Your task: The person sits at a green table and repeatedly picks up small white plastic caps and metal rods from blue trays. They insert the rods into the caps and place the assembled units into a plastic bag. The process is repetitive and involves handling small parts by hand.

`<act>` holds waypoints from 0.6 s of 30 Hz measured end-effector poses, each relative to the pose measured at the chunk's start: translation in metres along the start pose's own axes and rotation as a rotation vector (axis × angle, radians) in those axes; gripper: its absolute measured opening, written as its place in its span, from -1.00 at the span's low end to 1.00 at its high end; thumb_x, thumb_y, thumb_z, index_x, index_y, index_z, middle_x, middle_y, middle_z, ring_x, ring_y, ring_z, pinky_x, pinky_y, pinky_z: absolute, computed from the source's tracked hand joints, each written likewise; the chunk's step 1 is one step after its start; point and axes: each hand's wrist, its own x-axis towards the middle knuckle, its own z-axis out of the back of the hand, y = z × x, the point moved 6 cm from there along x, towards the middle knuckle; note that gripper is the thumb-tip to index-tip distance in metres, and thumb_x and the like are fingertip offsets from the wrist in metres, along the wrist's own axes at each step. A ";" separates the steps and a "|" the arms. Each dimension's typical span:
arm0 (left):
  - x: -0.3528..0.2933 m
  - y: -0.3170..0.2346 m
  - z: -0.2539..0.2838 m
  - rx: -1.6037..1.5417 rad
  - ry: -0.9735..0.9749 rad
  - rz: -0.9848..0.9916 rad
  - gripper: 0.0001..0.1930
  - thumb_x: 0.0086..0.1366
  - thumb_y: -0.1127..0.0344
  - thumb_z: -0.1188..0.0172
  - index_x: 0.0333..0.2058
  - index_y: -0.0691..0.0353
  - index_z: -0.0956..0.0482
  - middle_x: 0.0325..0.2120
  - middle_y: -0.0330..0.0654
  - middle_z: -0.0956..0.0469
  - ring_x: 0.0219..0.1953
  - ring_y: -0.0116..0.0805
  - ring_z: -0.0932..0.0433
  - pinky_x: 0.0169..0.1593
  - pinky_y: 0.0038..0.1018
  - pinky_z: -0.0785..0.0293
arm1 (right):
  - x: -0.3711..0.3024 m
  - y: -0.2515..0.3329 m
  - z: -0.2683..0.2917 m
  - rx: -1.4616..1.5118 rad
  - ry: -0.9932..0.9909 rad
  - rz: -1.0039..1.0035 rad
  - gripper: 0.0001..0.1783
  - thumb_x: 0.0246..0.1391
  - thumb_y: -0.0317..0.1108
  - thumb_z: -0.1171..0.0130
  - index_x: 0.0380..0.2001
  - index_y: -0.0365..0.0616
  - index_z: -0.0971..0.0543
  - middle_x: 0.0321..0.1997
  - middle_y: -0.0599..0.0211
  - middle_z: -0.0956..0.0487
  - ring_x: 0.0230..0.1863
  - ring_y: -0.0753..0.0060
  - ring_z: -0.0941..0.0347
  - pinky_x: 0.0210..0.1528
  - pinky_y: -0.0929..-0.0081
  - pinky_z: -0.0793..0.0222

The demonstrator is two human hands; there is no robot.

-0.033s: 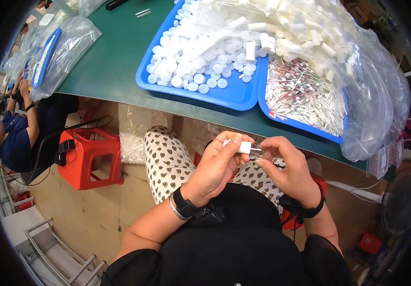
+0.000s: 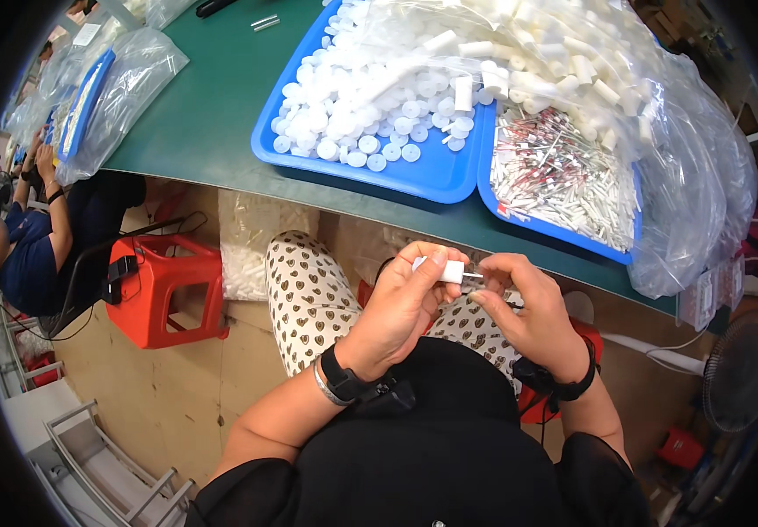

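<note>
Above my lap, my left hand is closed around a short white cylinder, its thumb pressed along the top. A thin metal pin sticks out of the cylinder's right end, pointing at my other hand. My right hand is curled beside the pin, thumb and forefinger bent toward it. Something small and pale seems to be at those fingertips, too unclear to name. Beyond the hands, a blue tray bears many translucent white discs. A second blue tray holds thin white and red-tinged pieces.
A clear bag of cream cylinders slumps over both trays on the green table. Two metal rods lie at its far side. A red stool and a seated person are at left, a fan at right.
</note>
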 end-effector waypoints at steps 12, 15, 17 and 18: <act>-0.009 0.002 -0.001 0.602 -0.070 -0.421 -0.86 0.48 0.32 -0.02 -0.10 0.25 -0.40 -0.14 -0.22 -0.42 -0.24 -0.58 -0.44 -0.13 -0.61 -0.43 | -0.005 -0.015 -0.024 -0.019 -0.124 0.077 -0.72 0.11 -0.50 -0.25 -0.12 -0.30 -0.45 -0.31 0.09 -0.56 -0.38 0.09 -0.56 -0.36 0.31 -0.45; -0.007 0.004 0.004 0.688 0.017 -0.364 -0.87 0.47 0.35 -0.03 -0.08 0.20 -0.39 -0.05 -0.23 -0.38 -0.17 -0.60 -0.41 -0.05 -0.57 -0.43 | -0.005 -0.014 -0.022 -0.049 -0.063 0.102 -0.71 0.08 -0.52 -0.25 -0.13 -0.30 -0.45 -0.30 0.07 -0.56 -0.37 0.07 -0.56 -0.35 0.30 -0.45; -0.006 0.008 0.005 0.727 0.088 -0.299 -0.86 0.44 0.38 -0.07 -0.08 0.20 -0.39 -0.04 -0.25 -0.36 -0.11 -0.58 -0.39 0.03 -0.53 -0.42 | -0.003 -0.009 -0.022 -0.043 -0.014 0.140 -0.72 0.05 -0.55 -0.23 -0.15 -0.29 -0.46 -0.30 0.05 -0.57 -0.36 0.04 -0.56 -0.35 0.28 -0.45; -0.011 0.020 0.007 0.458 0.038 -0.074 -0.76 0.40 0.41 -0.09 0.01 0.20 -0.40 0.11 -0.23 -0.32 0.10 -0.51 -0.34 0.20 -0.45 -0.32 | -0.001 -0.007 -0.023 -0.021 0.001 0.165 -0.73 0.04 -0.57 -0.22 -0.16 -0.29 -0.46 -0.30 0.05 -0.57 -0.36 0.03 -0.57 -0.35 0.27 -0.45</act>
